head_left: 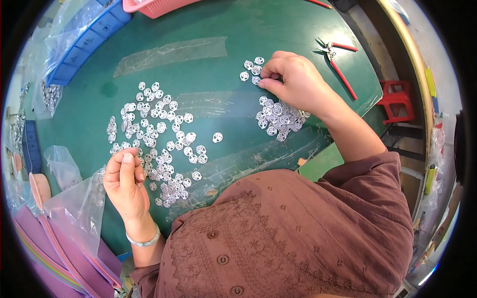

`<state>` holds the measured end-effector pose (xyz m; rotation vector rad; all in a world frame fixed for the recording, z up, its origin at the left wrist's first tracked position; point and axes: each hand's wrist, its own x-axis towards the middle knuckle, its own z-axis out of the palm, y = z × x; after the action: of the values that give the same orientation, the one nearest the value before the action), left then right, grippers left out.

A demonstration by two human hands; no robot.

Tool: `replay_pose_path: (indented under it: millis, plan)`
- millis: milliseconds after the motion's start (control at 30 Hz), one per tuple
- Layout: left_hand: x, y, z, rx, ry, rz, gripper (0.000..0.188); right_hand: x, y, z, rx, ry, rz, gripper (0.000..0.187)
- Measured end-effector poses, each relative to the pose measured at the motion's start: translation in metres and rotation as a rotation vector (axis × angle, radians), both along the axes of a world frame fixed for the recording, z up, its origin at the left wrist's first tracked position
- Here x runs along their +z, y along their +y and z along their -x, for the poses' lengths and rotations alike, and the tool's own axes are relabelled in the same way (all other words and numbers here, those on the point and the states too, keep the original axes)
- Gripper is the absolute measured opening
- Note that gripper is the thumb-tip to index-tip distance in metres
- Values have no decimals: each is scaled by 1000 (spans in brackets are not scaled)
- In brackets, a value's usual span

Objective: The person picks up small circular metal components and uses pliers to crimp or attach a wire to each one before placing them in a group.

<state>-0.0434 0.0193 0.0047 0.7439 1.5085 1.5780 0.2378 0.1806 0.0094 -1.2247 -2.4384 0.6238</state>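
Note:
Many small round silver openwork discs [161,127] lie scattered over the left half of the green table [208,79], some overlapping. At the edge of this spread my left hand [125,176] is closed, thumb against the curled fingers; what they hold, if anything, is hidden. My right hand [295,82] reaches to the far right, thumb and forefinger pinched at a silver disc [256,80]. A few more discs [248,64] lie beside those fingertips. Just below my right wrist sits a denser heap of the discs [278,119].
Red-handled pliers [339,64] lie at the right. A blue bin [89,42] and a pink basket [156,7] stand along the far left side. Clear plastic bags [79,211] and a purple striped bag [59,253] are at the near left. A red stool [398,104] stands beyond the right edge.

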Motion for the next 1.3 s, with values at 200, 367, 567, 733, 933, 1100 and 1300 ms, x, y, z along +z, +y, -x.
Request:
replay_pose_path:
  millis: [200,367,567,733,933,1100,1300]
  plan:
    - [-1,-1,2,4,15,-2,11,-1,-1,7,14,-39,-136,10]
    - [0,-1,1,1,2,-5,11,-2,0,11,-35,-23,16,10]
    - [-1,-4,3,-19,8,-5,12,-3,-1,13,-40,-11,23,10]
    - [1,-5,-1,-88,4,25,12,1,-2,14,-56,-32,34,10]
    - [0,-8,-3,-124,75,29,14,0,-2,14,-32,-31,15,11]
    - [3,-9,-9,-147,142,65,11,3,-7,16,8,22,19,11]
    - [1,-7,-23,-237,432,-37,8,-5,-2,14,9,-49,-87,10]
